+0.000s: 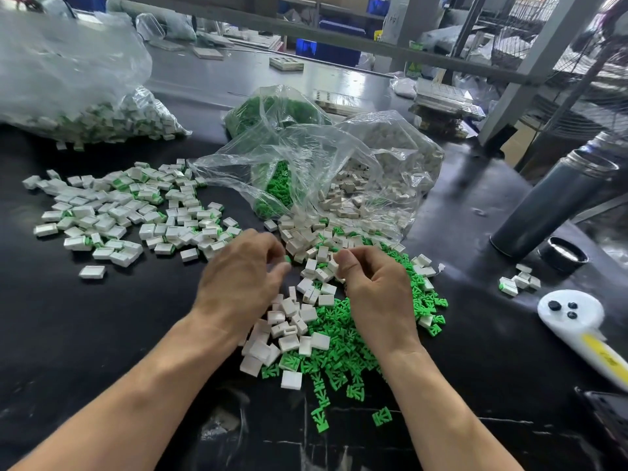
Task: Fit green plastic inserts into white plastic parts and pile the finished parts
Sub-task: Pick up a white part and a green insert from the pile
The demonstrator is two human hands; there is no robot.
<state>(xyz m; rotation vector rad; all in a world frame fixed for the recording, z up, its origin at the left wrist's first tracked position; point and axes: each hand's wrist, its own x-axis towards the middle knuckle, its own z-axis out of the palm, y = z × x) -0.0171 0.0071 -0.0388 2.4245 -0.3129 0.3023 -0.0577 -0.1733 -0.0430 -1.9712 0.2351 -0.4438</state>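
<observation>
Loose white parts and green inserts lie mixed in a heap on the black table under my hands. My left hand hovers over the heap with curled fingers and pinches a small green insert at its fingertips. My right hand is just to the right, fingers curled and thumb pressed to the forefinger; what it holds is hidden. A spread pile of finished parts, white with green showing, lies to the left.
An open clear bag of green inserts and white parts lies behind the heap, with another bag of green inserts beyond it. A large bag of finished parts is at the back left. A grey flask, its lid and a white tool are on the right.
</observation>
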